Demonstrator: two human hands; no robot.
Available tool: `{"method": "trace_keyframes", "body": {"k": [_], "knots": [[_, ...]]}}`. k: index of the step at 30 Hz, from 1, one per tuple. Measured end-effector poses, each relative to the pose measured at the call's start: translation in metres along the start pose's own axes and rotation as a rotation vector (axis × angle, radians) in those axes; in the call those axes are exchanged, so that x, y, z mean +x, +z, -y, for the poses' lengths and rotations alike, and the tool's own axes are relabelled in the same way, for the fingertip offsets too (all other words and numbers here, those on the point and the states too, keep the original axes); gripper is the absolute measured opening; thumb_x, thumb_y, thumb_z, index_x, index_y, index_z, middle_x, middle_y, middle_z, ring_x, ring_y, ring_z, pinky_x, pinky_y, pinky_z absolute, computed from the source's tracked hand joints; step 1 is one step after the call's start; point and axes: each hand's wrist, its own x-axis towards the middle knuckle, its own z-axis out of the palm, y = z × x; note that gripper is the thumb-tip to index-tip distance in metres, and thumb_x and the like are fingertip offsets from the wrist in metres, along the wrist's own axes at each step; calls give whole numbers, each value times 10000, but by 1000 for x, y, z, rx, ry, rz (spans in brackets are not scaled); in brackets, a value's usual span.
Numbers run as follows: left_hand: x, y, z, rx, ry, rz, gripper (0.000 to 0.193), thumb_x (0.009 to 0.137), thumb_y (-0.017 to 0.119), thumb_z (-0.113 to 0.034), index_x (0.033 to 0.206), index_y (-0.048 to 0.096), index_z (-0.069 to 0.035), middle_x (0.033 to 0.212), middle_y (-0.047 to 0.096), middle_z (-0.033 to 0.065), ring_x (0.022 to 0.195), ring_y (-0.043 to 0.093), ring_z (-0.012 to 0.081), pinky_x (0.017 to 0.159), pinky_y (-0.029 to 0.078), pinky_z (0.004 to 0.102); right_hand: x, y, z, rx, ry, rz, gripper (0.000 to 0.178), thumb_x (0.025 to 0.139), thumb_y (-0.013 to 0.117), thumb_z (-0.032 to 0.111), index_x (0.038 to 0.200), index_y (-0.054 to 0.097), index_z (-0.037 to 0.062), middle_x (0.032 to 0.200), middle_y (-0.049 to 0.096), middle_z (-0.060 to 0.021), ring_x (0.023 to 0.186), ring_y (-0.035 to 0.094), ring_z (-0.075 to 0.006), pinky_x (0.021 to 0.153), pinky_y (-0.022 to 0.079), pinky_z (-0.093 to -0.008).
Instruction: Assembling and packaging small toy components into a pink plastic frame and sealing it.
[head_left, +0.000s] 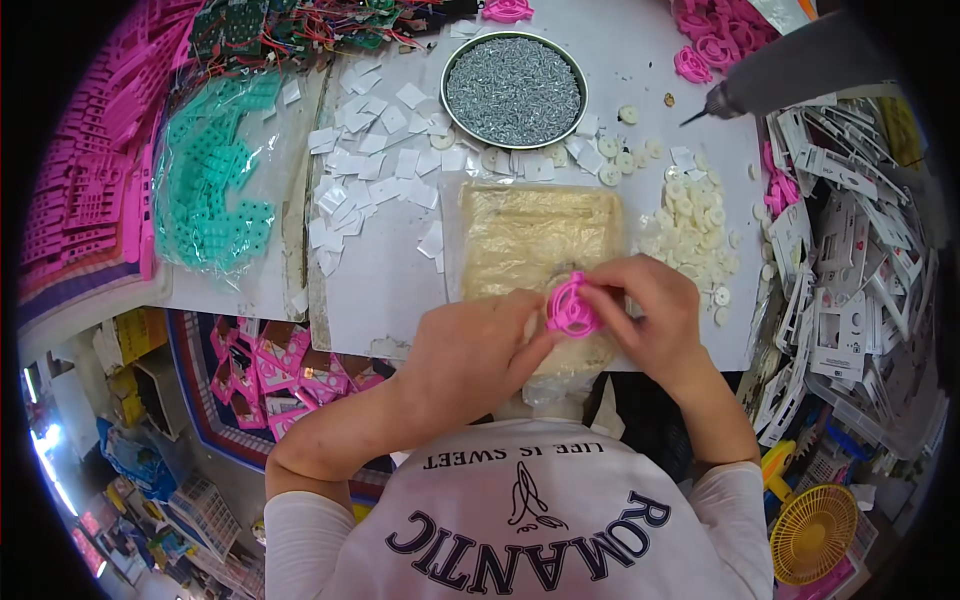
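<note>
Both my hands meet over a flat, plastic-wrapped yellowish pad (530, 225) near the table's front edge. Between them is a round pink openwork plastic part (572, 308). My left hand (480, 335) is closed, pinching the part's left edge between thumb and fingers. My right hand (645, 305) is closed too, with thumb and fingertips on its upper right side. The fingers cover some of the part's rim. Just right of the pad lies a pile of small cream plastic wheels (690, 220).
A round tin of small screws (515, 90) stands behind the pad. White square pieces (375, 165) lie scattered to the left, beside a bag of teal parts (215, 180). A dark screwdriver-like tool (790, 75) hangs at upper right. White panels (850, 240) are stacked right; pink parts (95, 150) are heaped left.
</note>
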Motion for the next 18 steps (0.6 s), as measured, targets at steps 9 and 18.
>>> {"method": "trace_keyframes", "body": {"k": [9, 18], "knots": [[-6, 17, 16, 513, 426, 56, 557, 823, 726, -411, 1261, 648, -77, 1271, 600, 92, 1296, 498, 242, 1083, 351, 586, 9, 14, -6, -301, -124, 55, 170, 741, 752, 69, 874, 646, 70, 886, 627, -86, 857, 567, -306, 719, 486, -406], [7, -36, 44, -168, 526, 338, 486, 829, 747, -302, 1237, 667, -51, 1283, 628, 126, 1282, 544, 292, 1102, 396, 493, -9, 11, 17, -179, -143, 147, 237, 715, 778, 45, 931, 681, 57, 986, 606, -130, 927, 549, -363, 788, 472, -448]]}}
